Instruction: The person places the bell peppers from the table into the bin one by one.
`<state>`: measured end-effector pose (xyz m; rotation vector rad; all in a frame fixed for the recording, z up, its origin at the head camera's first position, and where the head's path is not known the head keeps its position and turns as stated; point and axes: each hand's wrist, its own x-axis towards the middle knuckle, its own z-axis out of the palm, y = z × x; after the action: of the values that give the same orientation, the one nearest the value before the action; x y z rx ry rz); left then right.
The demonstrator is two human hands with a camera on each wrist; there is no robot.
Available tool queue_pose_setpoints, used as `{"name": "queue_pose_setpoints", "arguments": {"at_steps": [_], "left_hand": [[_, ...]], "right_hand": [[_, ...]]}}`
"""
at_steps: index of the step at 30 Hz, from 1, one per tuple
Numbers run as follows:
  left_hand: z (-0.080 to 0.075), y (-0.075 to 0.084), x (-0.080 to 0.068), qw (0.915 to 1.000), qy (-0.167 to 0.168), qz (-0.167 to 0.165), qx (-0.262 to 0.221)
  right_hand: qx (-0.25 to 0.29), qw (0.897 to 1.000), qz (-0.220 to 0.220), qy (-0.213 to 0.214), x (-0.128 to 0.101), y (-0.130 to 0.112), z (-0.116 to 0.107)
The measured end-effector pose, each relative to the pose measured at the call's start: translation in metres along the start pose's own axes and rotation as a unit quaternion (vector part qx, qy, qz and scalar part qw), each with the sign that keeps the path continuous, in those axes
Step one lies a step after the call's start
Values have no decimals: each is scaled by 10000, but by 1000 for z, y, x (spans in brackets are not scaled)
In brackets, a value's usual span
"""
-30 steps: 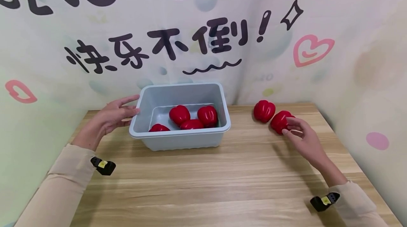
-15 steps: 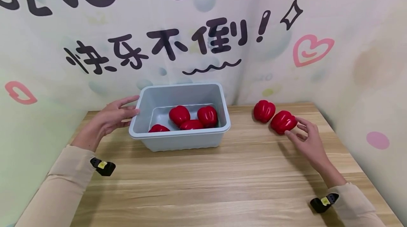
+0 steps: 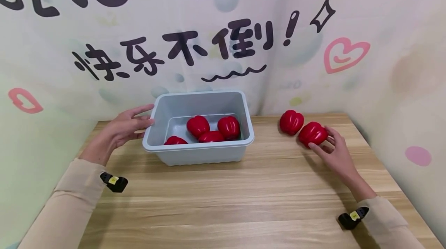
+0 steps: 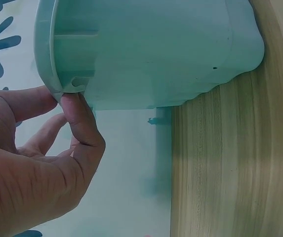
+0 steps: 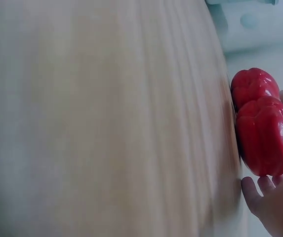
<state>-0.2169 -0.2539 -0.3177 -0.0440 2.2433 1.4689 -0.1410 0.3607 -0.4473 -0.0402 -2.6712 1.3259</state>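
Note:
In the head view, my left hand (image 3: 127, 127) is at the left end of a pale blue-grey plastic bin (image 3: 198, 156). The left wrist view shows thumb and finger pinching the bin's rim (image 4: 45, 44). Over at the right, my right hand (image 3: 336, 154) curls its fingers and thumb about the right end of a glossy red bell pepper (image 3: 313, 133). A second red bell pepper (image 3: 291, 122) lies just behind and left of it. In the right wrist view, fingertips (image 5: 263, 183) lie against the nearer pepper's end.
Several red bell peppers (image 3: 198, 126) lie inside the bin, one partly hidden by its front wall. A wood-grain table (image 3: 226, 202) carries everything. Behind it hangs a pale printed cloth (image 3: 296, 82) with dark lettering and pink hearts.
My right hand shifted right off the pepper's top, then came back left, its thumb and fingers now about the pepper's right end. My left hand and the bin have stayed put.

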Motion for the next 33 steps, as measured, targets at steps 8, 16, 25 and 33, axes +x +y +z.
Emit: {"name": "queue_pose_setpoints", "arguments": {"at_steps": [8,16,25,33], "left_hand": [[0,1,1,10000,22,-13,73],[-1,0,2,10000,8,6,62],[-1,-4,4,10000,1,39,91],[-1,-3,3,9999,0,52,89]], "right_hand": [[-59,10000,-33,-18,12,3,6],[-125,9997,217,48,23,-1,16],[-74,9988,383,290,34,-6,26],[-241,9959,443,752,38,-9,35]]}}
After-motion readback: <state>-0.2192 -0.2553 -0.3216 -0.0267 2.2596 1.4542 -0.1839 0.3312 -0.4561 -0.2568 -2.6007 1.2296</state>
